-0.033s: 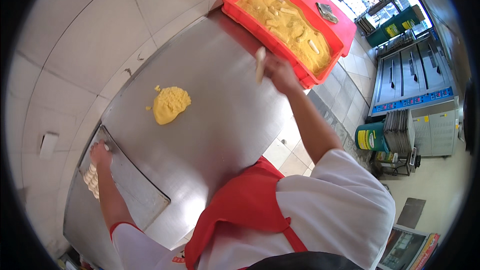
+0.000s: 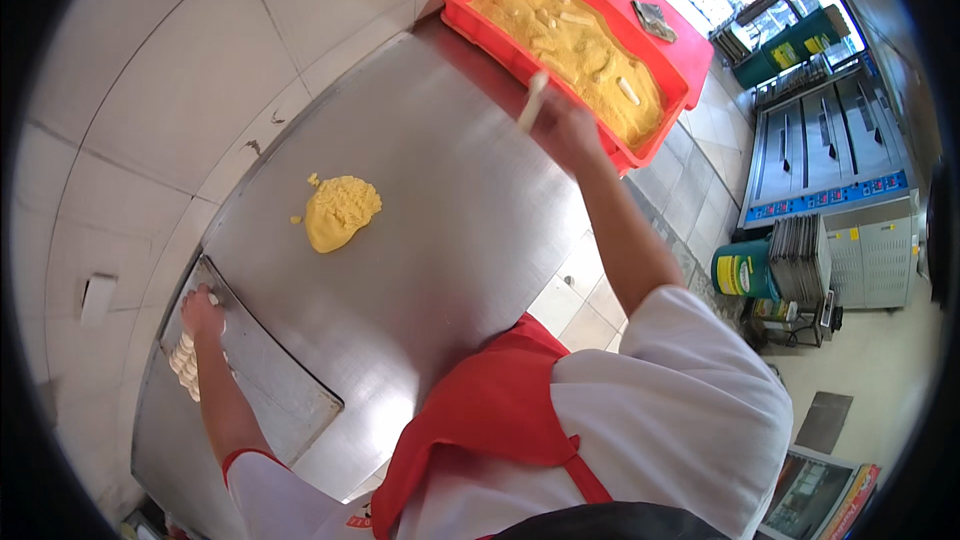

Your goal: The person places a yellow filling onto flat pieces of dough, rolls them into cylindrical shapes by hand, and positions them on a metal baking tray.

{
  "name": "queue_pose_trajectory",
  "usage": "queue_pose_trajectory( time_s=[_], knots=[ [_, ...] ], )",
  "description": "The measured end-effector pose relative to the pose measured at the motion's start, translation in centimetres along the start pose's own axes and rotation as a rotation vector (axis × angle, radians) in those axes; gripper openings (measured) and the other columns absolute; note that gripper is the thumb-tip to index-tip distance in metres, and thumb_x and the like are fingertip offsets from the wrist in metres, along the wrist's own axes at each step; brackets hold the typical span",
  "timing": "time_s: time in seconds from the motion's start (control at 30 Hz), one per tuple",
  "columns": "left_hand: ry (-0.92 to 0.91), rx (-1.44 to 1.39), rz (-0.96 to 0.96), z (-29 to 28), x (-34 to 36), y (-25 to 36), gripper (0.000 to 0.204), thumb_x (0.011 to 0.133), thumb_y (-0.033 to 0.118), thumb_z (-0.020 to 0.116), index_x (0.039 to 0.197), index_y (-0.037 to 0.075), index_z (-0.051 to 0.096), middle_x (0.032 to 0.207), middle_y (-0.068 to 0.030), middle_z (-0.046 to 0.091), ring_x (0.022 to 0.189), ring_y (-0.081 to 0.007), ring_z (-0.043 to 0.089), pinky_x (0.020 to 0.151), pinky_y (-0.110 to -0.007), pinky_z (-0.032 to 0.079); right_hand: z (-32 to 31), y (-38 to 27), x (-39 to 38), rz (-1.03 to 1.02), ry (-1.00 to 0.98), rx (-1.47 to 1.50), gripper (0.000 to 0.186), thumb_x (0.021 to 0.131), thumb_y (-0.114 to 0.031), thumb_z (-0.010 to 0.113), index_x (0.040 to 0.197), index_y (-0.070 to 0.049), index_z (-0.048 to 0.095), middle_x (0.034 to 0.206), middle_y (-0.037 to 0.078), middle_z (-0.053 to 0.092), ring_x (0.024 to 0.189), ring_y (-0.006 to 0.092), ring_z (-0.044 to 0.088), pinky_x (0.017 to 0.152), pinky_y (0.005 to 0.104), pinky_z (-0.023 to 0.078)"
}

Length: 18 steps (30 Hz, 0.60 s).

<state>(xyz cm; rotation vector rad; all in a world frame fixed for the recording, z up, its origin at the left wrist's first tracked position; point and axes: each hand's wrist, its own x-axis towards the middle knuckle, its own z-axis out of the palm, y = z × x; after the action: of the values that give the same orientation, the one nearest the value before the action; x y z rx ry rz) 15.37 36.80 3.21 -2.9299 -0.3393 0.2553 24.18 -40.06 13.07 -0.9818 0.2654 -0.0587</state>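
My right hand [image 2: 566, 132], blurred by motion, grips a pale dough stick [image 2: 533, 102] that points up beside the near side of a red plastic tray [image 2: 483, 32]. Yellow crumbs [image 2: 560, 45] fill that tray, and several pale dough sticks lie in them. Far to the left, my left hand [image 2: 203, 316] is low over a metal baking tray [image 2: 265, 365], its fingers closed around a small whitish dough piece [image 2: 212, 298]. A row of shaped dough pieces [image 2: 184, 365] sits along the tray's left side, partly hidden by my forearm.
A lump of yellow dough [image 2: 338, 215] with small crumbs lies mid-table on the steel worktop [image 2: 420, 140]. A tiled wall [image 2: 180, 90] borders the left side. Beyond the red tray is a red surface with a crumpled packet [image 2: 654, 20]. An oven [image 2: 825, 145] stands at the right.
My right hand has shifted slightly up with the dough stick, whose upper end now leans right, closer to the red tray. My left hand has hardly moved.
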Motion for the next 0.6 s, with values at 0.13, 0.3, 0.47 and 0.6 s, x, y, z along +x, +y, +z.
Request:
queue_pose_trajectory(
  time_s=[0.13,0.3,0.47,0.6],
  knots=[
    [0.278,-0.545,-0.115,-0.2,-3.0,-0.9,0.039,0.09,0.006,0.074,0.129,0.008,0.067,0.12,-0.0136,0.074,0.114,-0.0305,0.07,0.096,-0.045,0.057,2.1,1.2,4.0,-0.188,0.351,-0.284,0.019,0.106,-0.02,0.063,0.111,-0.002,0.069,0.097,0.006,0.067,0.08,0.0175,0.065,0.076,0.0343,0.056],
    [0.114,-1.645,0.016,-6.2,-11.9,14.2,0.04,0.099,-0.001,0.07,0.139,0.001,0.064,0.125,-0.0077,0.072,0.116,-0.0141,0.065,0.099,-0.03,0.053,8.8,13.4,-9.9,0.26,-0.354,-0.598,0.04,0.095,-0.003,0.068,0.135,-0.002,0.069,0.115,0.007,0.071,0.1,0.0186,0.069,0.088,0.0355,0.061],
    [-0.014,-2.098,0.151,-10.4,-20.0,26.6,0.045,0.106,0.008,0.063,0.15,0.001,0.057,0.141,-0.0098,0.066,0.13,-0.0194,0.062,0.111,-0.035,0.048,18.6,13.9,-19.4,0.23,-0.669,-0.437,0.03,0.103,-0.014,0.075,0.129,-0.001,0.067,0.127,0.011,0.07,0.111,0.0167,0.07,0.094,0.0354,0.059],
    [-0.163,-2.532,0.219,-10.6,-22.5,26.6,0.044,0.111,0.021,0.058,0.149,-0.002,0.055,0.142,-0.0132,0.063,0.128,-0.0217,0.064,0.108,-0.036,0.051,19.3,12.6,-22.0,-0.105,-0.653,-0.744,0.023,0.099,-0.009,0.075,0.119,-0.001,0.068,0.112,0.01,0.072,0.102,0.0165,0.071,0.086,0.0354,0.06]
  ],
)
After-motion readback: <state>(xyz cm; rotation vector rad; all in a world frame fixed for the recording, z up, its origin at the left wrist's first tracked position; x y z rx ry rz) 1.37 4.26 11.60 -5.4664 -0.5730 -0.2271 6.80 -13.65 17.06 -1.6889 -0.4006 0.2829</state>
